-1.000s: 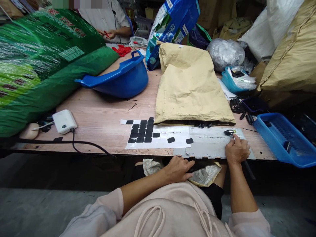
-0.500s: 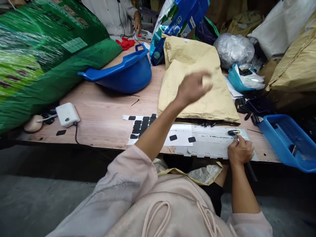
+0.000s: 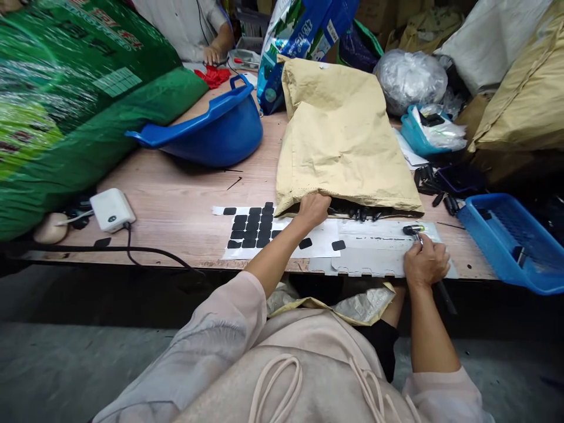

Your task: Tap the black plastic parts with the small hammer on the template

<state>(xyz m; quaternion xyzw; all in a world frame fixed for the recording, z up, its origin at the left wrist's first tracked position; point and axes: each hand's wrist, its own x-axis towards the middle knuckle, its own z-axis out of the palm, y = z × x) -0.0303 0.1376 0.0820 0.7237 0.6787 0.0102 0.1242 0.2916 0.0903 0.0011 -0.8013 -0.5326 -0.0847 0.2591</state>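
My left hand (image 3: 314, 210) is closed at the near edge of a tan paper sack (image 3: 341, 135), its fingertips partly hidden at the lip. That edge is raised, showing a dark mouth with small black parts (image 3: 361, 214) in it. My right hand (image 3: 426, 261) grips a hammer (image 3: 413, 230) whose head has a dark end and a yellow-green end; the head rests over a grey board (image 3: 370, 258) along the table's front. A white sheet (image 3: 324, 229) bearing rows of black rounded pads (image 3: 252, 228) lies left of the board.
A blue basin (image 3: 215, 129) stands behind left, beside a large green sack (image 3: 110, 111). To the right is a blue basket (image 3: 506, 241) with a few black pieces. A white box (image 3: 112, 210) with a cable sits at left. Across the table, a person's hand (image 3: 212, 54) shows.
My left hand has come down from above the sack to its near edge, which is now lifted and gaping. The right hand still holds the hammer in about the same place.
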